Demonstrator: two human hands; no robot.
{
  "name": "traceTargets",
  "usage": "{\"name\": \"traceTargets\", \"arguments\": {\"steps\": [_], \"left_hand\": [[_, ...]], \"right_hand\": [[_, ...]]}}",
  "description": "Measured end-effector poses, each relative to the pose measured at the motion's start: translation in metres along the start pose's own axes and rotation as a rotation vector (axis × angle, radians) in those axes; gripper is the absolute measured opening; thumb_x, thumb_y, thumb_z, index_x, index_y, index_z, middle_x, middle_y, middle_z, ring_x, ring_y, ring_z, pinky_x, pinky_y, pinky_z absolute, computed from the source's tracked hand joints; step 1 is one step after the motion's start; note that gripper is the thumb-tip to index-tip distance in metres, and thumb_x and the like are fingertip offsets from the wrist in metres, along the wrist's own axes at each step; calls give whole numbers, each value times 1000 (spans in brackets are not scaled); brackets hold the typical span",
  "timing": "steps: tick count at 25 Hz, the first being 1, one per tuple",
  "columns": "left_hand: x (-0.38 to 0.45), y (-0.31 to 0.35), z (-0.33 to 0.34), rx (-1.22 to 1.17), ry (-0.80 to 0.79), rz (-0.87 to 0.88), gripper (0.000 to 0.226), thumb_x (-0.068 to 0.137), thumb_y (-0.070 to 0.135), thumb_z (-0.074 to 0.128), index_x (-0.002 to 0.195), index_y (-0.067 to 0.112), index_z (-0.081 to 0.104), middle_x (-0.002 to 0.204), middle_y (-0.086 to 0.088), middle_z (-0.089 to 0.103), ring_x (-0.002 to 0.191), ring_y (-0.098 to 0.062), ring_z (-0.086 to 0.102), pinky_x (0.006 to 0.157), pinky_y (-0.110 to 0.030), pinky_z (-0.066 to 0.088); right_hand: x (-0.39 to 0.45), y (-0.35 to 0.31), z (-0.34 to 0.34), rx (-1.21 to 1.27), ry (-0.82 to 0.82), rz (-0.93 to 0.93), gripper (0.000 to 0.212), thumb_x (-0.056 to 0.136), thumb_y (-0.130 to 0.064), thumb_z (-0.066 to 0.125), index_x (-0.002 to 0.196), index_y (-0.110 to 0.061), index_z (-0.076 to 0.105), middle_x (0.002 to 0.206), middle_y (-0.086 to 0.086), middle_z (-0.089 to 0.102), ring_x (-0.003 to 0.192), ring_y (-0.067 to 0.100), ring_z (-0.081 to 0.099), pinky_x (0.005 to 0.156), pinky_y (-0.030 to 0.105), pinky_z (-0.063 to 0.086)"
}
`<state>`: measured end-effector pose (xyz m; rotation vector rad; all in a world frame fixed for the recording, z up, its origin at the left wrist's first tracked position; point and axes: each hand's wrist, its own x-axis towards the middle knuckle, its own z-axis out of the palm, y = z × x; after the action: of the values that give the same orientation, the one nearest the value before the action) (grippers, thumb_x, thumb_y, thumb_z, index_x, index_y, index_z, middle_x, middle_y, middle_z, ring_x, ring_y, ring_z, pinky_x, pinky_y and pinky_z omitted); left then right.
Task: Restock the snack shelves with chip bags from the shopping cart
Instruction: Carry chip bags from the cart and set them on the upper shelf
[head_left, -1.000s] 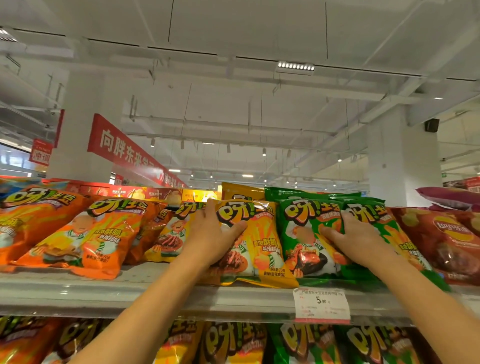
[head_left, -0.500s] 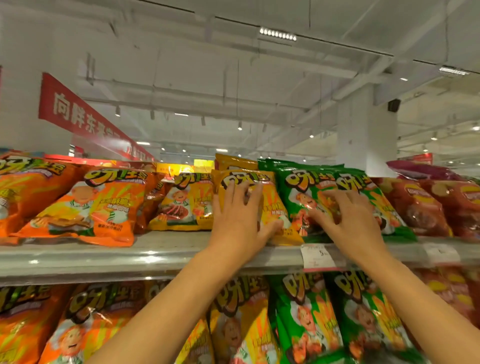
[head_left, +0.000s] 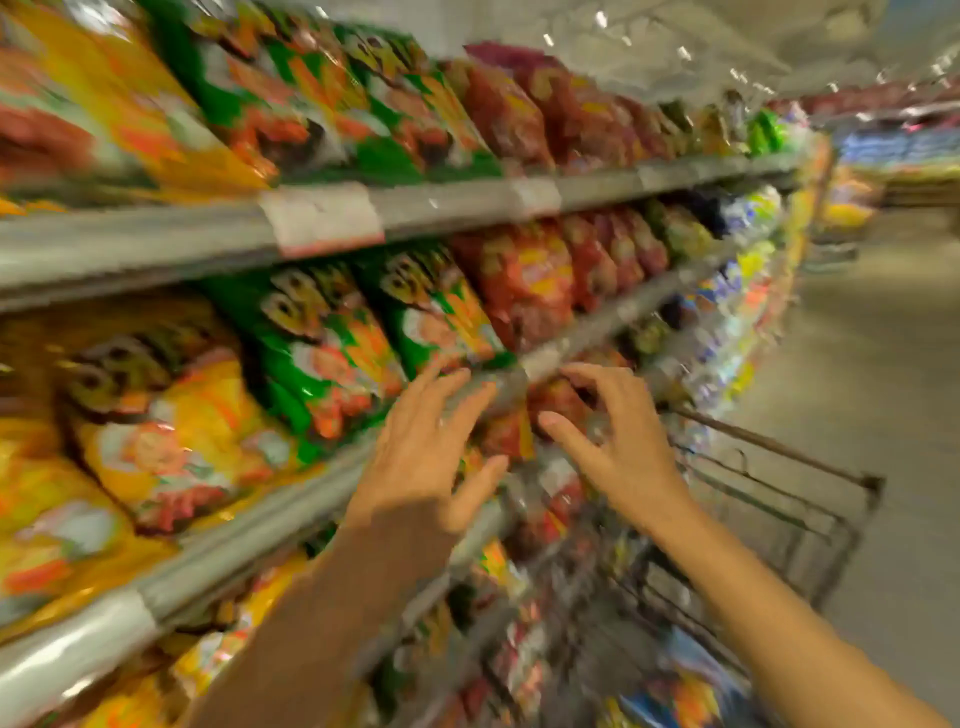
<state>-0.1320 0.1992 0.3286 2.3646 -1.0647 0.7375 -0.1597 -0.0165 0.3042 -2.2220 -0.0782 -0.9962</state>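
Note:
The view is blurred by motion. My left hand (head_left: 423, 457) and my right hand (head_left: 618, 447) hang in the air in front of the shelves, both with spread, relaxed fingers and nothing in them. Behind them stand yellow chip bags (head_left: 171, 426), green chip bags (head_left: 332, 353) and red chip bags (head_left: 524, 280) on the middle shelf (head_left: 249, 525). More green bags (head_left: 322, 104) lie on the top shelf (head_left: 441, 200). The wire shopping cart (head_left: 769, 509) is below and to the right of my hands, with colourful bags (head_left: 685, 691) in it.
A white price tag (head_left: 322, 223) hangs on the top shelf's edge. The shelving runs away to the right with more snack packs (head_left: 743, 291). A grey aisle floor (head_left: 883, 364) lies right of the cart.
Both hands have let go of the bags on the top shelf and dropped down. The view has swung down and to the right, bringing the cart into sight.

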Motion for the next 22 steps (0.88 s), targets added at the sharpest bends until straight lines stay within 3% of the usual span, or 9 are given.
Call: {"name": "traceTargets", "arguments": {"steps": [3,7,9,11,13,16,19,21,22], "left_hand": [[-20,5,63,-65,-238,-57,56,95,38,65,143,11,55,147,-11,50,144,-31,37,120,-36,23],[-41,1,156,-190,-468,-109,52,97,35,63,144,16,53,151,-6,45,145,-24,34,119,-37,28],[-44,-3,205,-240,-567,-138,53,99,38,60,147,21,49,151,1,41,145,-17,30,117,-31,27],[-43,-9,257,-269,-666,-178,53,99,40,60,147,22,48,148,3,42,142,-15,32,114,-26,26],[-44,-14,312,-301,-777,-263,53,98,41,61,146,22,48,146,3,44,138,-16,37,111,-29,32],[-55,-25,405,-305,-977,-459,55,97,41,63,146,23,48,148,2,45,136,-19,41,107,-32,36],[-82,-34,499,-331,-1214,-671,67,95,41,66,153,19,40,157,-5,38,142,-24,37,110,-34,36],[-108,-36,549,-410,-1373,-843,83,91,38,72,158,15,29,163,-7,28,148,-26,33,116,-39,36],[-123,-35,571,-446,-1420,-914,89,88,35,76,158,13,26,162,-8,29,146,-26,35,116,-41,37]], "right_hand": [[-63,67,-8,-53,-112,257,48,91,-37,71,131,-16,57,121,7,60,117,26,52,97,34,40],[-138,153,-1,-97,-290,602,51,93,-36,69,137,-14,53,126,12,59,121,30,54,100,38,44],[-164,199,11,-62,-360,778,52,94,-31,68,138,-11,51,131,13,57,119,32,57,96,37,46],[-181,245,27,37,-402,984,53,96,-26,67,141,-9,46,136,13,58,104,25,64,88,38,53],[-192,295,48,108,-374,1179,52,94,-19,70,140,-5,47,126,15,65,85,12,66,75,29,54],[-207,379,87,172,-285,1524,47,90,-17,74,126,4,52,113,30,64,94,36,64,79,47,52],[-231,454,129,98,-320,1824,40,91,-23,70,123,-4,55,115,21,62,98,30,61,78,40,53],[-251,499,150,-16,-334,1977,54,92,-29,68,136,-5,50,132,21,59,116,36,61,76,34,52],[-260,520,159,-39,-320,2018,58,93,-32,65,140,-3,48,139,23,55,123,38,57,83,33,53]]}}
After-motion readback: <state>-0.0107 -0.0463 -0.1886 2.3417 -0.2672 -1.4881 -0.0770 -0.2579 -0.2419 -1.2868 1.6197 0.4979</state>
